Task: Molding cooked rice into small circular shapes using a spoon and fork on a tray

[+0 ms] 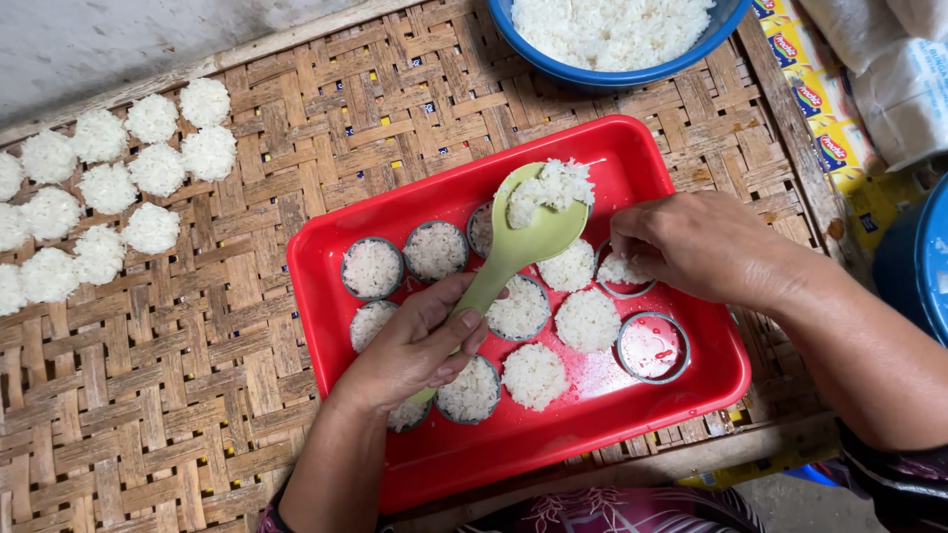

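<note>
My left hand (415, 345) grips the handle of a pale green rice paddle (523, 242) that carries a lump of cooked white rice (550, 188). It hovers over a red plastic tray (434, 454) holding several round metal ring moulds (372, 267) packed with rice. One ring (653, 346) at the right is empty. My right hand (696, 242) presses its fingertips into the rice of a mould (622, 271) at the tray's right side. Some rice discs (534, 375) lie without rings.
A blue bowl (583, 71) of cooked rice stands beyond the tray. Several shaped rice discs (128, 197) lie in rows on the woven bamboo mat (178, 395) at the left. Yellow packets (825, 109) and white bags lie at the right, beside a blue container (918, 262).
</note>
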